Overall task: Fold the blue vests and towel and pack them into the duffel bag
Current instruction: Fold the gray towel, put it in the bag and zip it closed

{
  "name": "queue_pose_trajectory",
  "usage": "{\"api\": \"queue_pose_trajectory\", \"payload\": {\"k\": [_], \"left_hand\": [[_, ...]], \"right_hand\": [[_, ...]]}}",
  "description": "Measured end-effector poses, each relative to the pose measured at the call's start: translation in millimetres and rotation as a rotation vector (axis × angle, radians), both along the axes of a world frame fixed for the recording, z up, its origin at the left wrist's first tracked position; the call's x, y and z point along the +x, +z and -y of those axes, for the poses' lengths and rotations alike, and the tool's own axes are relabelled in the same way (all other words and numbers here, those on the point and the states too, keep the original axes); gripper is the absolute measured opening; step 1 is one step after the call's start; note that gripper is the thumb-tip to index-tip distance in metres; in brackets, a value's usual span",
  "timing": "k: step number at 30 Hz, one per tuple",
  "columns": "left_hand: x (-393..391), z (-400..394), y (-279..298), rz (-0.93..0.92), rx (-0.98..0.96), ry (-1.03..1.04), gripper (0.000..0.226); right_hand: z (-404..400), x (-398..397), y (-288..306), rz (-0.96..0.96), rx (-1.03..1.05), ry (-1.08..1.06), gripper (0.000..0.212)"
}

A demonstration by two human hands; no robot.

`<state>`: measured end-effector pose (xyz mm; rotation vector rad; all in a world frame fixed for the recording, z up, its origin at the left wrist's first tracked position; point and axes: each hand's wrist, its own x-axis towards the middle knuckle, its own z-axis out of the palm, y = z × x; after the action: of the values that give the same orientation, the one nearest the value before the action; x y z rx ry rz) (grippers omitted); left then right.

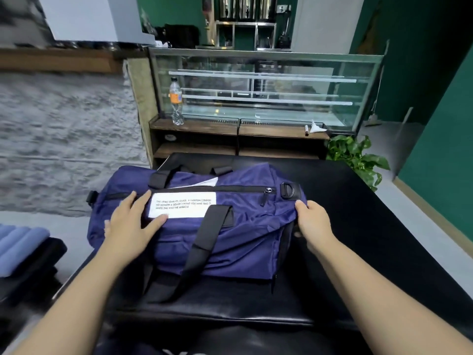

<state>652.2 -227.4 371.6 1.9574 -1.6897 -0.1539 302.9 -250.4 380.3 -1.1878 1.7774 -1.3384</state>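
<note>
Our left hand (128,224) lies flat on the blue duffel bag (230,239); our right hand (313,217) pinches its end.

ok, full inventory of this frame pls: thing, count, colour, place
navy fabric duffel bag: 1, navy with black straps, on the table centre
white text label: 1, white, on the bag's top
black padded table: 1, black, foreground
folded blue cloths: a stack, count unclear, light blue, far left
clear plastic bottle: 1, orange label, on the wooden shelf
glass display case: 1, clear, behind the table
green leafy plant: 1, green, right of the table
left hand: 1, flat on the bag by the label
right hand: 1, fingers pinching fabric at the bag's right end
</note>
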Motion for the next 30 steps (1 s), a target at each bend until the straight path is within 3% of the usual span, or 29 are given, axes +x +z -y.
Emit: {"api": "queue_pose_trajectory", "payload": {"k": [4, 7, 9, 13, 14, 18, 24, 25, 28, 30], "left_hand": [[-2, -11, -5, -0.107, -0.03, -0.081, 0.08], [-11, -25, -9, -0.075, 0.025, -0.077, 0.092], [-19, -32, -15, -0.067, 0.038, -0.119, 0.077], [-51, -44, -14, -0.097, -0.07, -0.303, 0.012], [-63, -51, -8, -0.15, -0.049, -0.339, 0.008], [-109, -69, 10, -0.514, 0.002, -0.394, 0.027], [-160, -82, 25, -0.684, 0.148, -0.351, 0.037], [-162, -82, 23, -0.744, 0.149, -0.345, 0.034], [-154, -90, 3, -0.729, 0.015, -0.325, 0.024], [-137, -89, -19, -0.492, -0.115, -0.228, 0.023]], "right_hand": [[-3, -21, 12, -0.009, -0.084, -0.111, 0.04], [-5, -52, 11, -0.032, -0.081, -0.193, 0.042], [-12, -77, 10, -0.044, -0.057, -0.268, 0.043], [-28, -125, 7, -0.051, -0.024, -0.402, 0.041], [-34, -134, 9, -0.024, -0.019, -0.432, 0.04], [-53, -164, 6, -0.047, -0.022, -0.508, 0.039], [-93, -133, -12, 0.054, -0.064, -0.409, 0.025], [-103, -120, -15, 0.059, -0.095, -0.371, 0.031], [-137, -77, -25, -0.142, -0.157, -0.272, 0.064], [-149, -48, -36, -0.417, -0.189, -0.193, 0.068]]}}
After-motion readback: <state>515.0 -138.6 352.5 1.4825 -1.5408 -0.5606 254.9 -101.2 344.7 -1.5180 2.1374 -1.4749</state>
